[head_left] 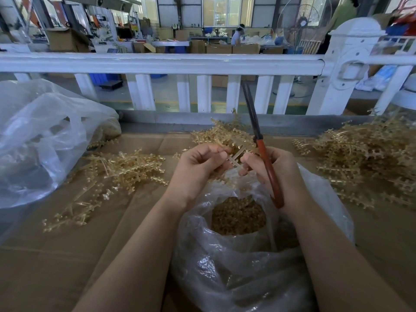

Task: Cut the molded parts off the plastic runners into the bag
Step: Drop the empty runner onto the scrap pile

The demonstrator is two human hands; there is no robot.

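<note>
Both hands are working over the open mouth of the bag (pixel 245 244), which is sitting at six o'clock on the cardboard-covered counter (pixel 56 255) and is already holding a heap of golden cut parts. The left hand (pixel 198 167) is pinching one runner (pixel 233 159) between fingertips and thumb; the right hand (pixel 276 172) is curling round the red handles of the scissors (pixel 261 149), whose dark blades are pointing away toward twelve o'clock, not at the runner.

The risks, as I judge them: the runner is hanging at the bag's far rim, so parts snipped there could be dropping onto the counter instead of inside. The right fingers are also reaching toward the runner while gripping the scissors, so the grip could be slipping.

Whether the blades are parted is hard to tell. The right palm is hiding the handles' loops. The piles of runners at nine o'clock (pixel 108 176) and three o'clock (pixel 364 158) are blurring together, so uncut and stripped ones are indistinguishable.
</note>
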